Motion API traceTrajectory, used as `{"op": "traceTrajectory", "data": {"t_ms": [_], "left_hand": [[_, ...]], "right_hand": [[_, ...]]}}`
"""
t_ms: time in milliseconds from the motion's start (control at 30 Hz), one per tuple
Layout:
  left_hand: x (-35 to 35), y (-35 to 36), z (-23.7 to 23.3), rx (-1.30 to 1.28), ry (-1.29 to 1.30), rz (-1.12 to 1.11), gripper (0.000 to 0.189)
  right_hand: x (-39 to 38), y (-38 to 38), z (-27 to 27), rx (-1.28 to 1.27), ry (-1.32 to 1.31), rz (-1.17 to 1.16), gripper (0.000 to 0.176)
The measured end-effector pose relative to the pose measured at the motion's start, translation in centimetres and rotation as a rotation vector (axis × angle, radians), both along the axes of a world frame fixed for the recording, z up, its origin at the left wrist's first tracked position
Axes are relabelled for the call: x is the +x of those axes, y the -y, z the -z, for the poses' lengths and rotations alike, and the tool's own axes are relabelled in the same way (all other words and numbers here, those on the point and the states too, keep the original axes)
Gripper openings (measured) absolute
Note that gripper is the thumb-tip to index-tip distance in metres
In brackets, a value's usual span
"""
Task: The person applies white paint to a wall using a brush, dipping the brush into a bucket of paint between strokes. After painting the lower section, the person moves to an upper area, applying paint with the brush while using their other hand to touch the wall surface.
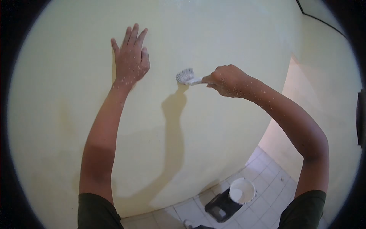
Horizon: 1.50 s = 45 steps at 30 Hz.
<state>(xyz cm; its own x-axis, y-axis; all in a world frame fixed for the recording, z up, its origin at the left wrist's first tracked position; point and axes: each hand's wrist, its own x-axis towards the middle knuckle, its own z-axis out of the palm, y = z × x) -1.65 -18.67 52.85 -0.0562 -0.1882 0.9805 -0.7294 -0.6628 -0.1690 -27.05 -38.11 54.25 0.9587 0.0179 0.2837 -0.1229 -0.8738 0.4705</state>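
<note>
My left hand (pixel 131 59) lies against the pale yellow wall (pixel 152 118), its fingers spread and pointing up. To its right, my right hand (pixel 228 81) is closed around the handle of a paintbrush (pixel 185 76). The brush head points left, and its bristles are coated in whitish paint and meet the wall surface. Below the brush falls the shadow of my right arm. Small pale specks dot both hands and forearms.
On the tiled floor (pixel 267 175) below stands a white bucket (pixel 242 191) with pale liquid in it, beside a dark stool or stand (pixel 223 206). A bright doorway-like opening (pixel 289 87) borders the wall on the right. A dark object (pixel 360 118) sits at the far right edge.
</note>
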Motion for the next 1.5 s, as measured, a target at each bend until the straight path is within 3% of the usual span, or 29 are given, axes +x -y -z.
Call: {"op": "traceTrajectory", "data": {"t_ms": [100,200,467,700,967,1067,1200,1300,1333,1433,1500], "left_hand": [[-2.9,-1.0,5.3,0.097,-0.205,0.275,0.061],[-5.9,-2.2,10.9,0.175,-0.347,0.445,0.059],[-14.5,-5.9,12.5,0.177,-0.49,0.692,0.057],[-14.0,-7.6,9.4,0.131,-0.391,0.595,0.054],[-3.4,-1.4,-1.2,-0.013,-0.008,0.284,0.062],[0.1,0.3,-0.8,-0.209,0.145,0.43,0.065],[1.8,2.0,2.3,-0.172,0.1,0.24,0.067],[2.0,2.8,2.7,-0.208,0.104,0.161,0.067],[2.1,3.1,2.7,-0.199,0.108,0.159,0.067],[2.0,3.5,2.5,-0.193,0.127,0.137,0.067],[2.0,3.0,2.8,-0.189,0.123,0.117,0.067]], "right_hand": [[-0.7,0.1,1.2,0.047,-0.031,0.029,0.016],[-0.3,1.4,1.4,0.062,0.151,-0.136,0.018],[3.1,0.9,-8.1,0.044,0.621,-0.251,0.019],[4.8,0.4,-14.2,-0.036,0.911,-0.336,0.02],[7.8,-0.4,-18.8,-0.095,1.12,-0.355,0.023],[9.6,0.5,-20.1,-0.159,1.208,-0.413,0.025],[12.4,1.7,-22.2,-0.119,1.289,-0.563,0.018],[10.8,-0.5,-21.2,0.003,1.266,-0.449,0.018],[11.4,0.7,-21.6,-0.035,1.291,-0.583,0.017],[10.1,0.8,-21.4,-0.116,1.101,-0.407,0.018],[9.4,0.1,-20.1,-0.063,0.964,-0.471,0.017]]}}
